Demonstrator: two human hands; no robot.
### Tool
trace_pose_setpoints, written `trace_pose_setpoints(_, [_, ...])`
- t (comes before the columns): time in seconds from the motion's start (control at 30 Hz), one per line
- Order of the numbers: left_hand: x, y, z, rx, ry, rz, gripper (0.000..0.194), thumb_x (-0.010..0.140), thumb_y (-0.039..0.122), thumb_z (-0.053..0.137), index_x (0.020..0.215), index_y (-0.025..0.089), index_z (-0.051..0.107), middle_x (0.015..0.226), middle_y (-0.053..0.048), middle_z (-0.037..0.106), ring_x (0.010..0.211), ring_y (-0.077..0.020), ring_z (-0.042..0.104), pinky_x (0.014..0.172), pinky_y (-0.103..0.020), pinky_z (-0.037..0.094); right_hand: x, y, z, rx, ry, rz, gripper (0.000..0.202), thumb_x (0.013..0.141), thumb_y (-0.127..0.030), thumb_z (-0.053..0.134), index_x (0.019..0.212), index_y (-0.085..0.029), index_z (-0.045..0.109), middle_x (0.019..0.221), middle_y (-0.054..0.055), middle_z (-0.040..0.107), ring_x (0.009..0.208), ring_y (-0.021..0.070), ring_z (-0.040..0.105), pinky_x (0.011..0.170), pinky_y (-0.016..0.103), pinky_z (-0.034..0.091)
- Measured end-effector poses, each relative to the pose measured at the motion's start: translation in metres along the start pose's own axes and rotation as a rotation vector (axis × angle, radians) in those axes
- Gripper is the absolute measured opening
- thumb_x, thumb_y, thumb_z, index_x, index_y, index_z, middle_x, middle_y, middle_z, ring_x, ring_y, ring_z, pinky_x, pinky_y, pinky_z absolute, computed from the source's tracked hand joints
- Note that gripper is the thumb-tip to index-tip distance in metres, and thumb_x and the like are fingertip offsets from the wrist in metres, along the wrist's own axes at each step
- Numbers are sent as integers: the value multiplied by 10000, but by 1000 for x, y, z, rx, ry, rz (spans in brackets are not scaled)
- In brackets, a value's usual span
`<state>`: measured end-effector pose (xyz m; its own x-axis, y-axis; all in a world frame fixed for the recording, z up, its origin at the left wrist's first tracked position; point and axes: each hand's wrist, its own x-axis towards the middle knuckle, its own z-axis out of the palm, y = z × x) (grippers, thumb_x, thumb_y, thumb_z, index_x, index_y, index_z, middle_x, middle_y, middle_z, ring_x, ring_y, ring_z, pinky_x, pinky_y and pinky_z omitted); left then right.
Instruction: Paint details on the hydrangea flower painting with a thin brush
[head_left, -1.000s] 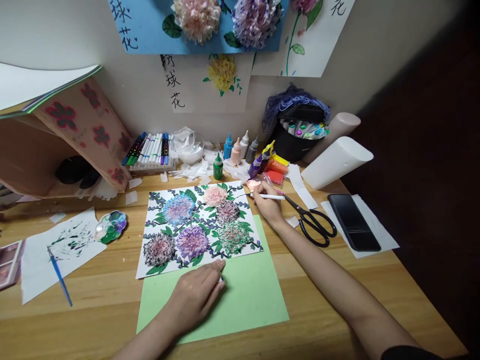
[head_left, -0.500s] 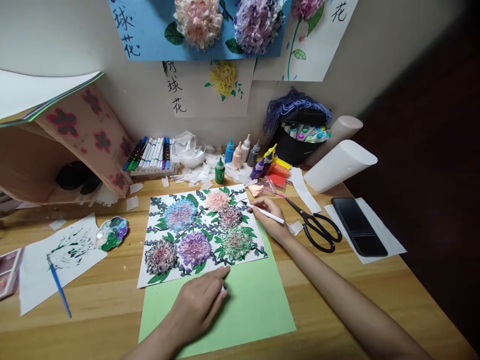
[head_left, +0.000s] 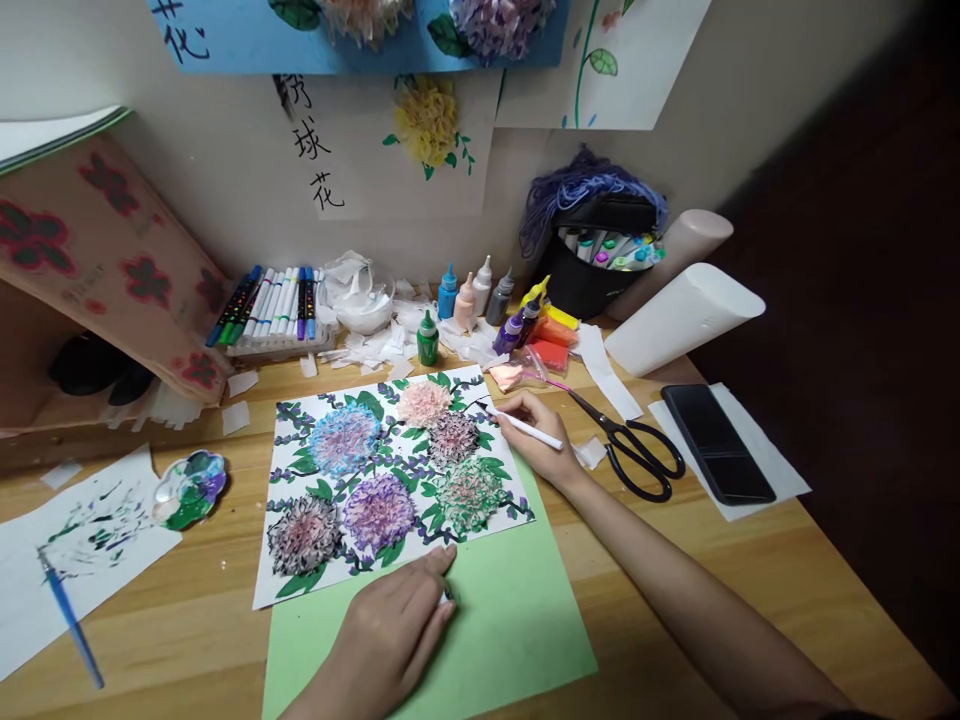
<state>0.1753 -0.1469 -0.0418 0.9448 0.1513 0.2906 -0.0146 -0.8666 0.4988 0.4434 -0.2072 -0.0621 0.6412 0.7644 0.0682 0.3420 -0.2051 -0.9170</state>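
Note:
A white sheet [head_left: 409, 462] with several fluffy flowers and painted leaves lies partly over a green sheet [head_left: 517, 610]. My right hand [head_left: 536, 437] grips a white marker [head_left: 525, 428], its dark tip at the sheet's upper right, by a thin dark line. Near the sheet's lower edge rests my left hand [head_left: 397, 625], fingertips at the paper. Its fingers are curled round a small white item with a dark end, probably a pen cap, mostly hidden.
Black scissors [head_left: 637, 445] and a phone [head_left: 718, 443] lie at right. Glue bottles [head_left: 427, 338], paper scraps and markers [head_left: 277, 303] line the back. A paint palette [head_left: 191, 489] and blue brush [head_left: 73, 620] are at left.
The camera view has shifted, so the left-side items appear further left and the wall pictures higher. Both hands keep nearly the same places at the sheet, the marker still in my right hand.

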Motion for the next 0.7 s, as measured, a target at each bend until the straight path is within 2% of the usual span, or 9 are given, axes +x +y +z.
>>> trace_pose_setpoints(0.1, [0, 0, 0, 0, -6, -2, 221, 905, 167, 441, 1094, 121, 545, 1118, -106, 675, 1022, -162, 643, 901, -238, 517, 0, 0, 0, -42, -79, -17, 103, 780, -304, 593, 820, -210, 581, 766, 6, 624, 678, 148, 563, 617, 260, 427])
trace_pose_setpoints(0.23, [-1, 0, 1, 7, -7, 0, 217, 902, 168, 448, 1093, 128, 542, 1114, -95, 678, 1009, -162, 647, 886, -243, 525, 0, -1, -1, -49, 14, 6, 89, 793, -292, 574, 813, -206, 561, 749, 3, 611, 680, 146, 560, 617, 256, 421])
trace_pose_setpoints(0.37, [-1, -1, 2, 14, -1, 0, 214, 907, 174, 435, 1087, 139, 546, 1100, -87, 684, 986, -164, 655, 866, -244, 532, -1, -2, -1, -101, -34, -53, 71, 783, -272, 581, 811, -207, 572, 779, 6, 605, 683, 143, 554, 627, 256, 420])
trace_pose_setpoints(0.5, [0, -1, 2, 14, 1, -2, 230, 908, 183, 433, 1106, 144, 543, 1092, -85, 687, 982, -167, 657, 861, -247, 535, -1, -3, -1, -120, 86, -43, 46, 781, -247, 568, 775, -208, 544, 756, 4, 593, 678, 147, 556, 629, 260, 424])
trace_pose_setpoints(0.63, [1, 0, 1, 11, 8, 1, 209, 904, 173, 435, 1074, 144, 552, 1080, -89, 690, 974, -165, 660, 864, -242, 532, -1, -4, -1, -167, 35, -104, 31, 779, -242, 568, 782, -213, 558, 780, 10, 579, 702, 152, 555, 649, 267, 427])
trace_pose_setpoints(0.7, [2, 0, 1, 8, 14, 1, 204, 905, 173, 432, 1065, 147, 556, 1072, -89, 692, 960, -163, 664, 860, -240, 533, -1, -5, -1, -175, 78, -106, 27, 779, -236, 565, 776, -215, 548, 770, 10, 574, 712, 159, 552, 652, 270, 426])
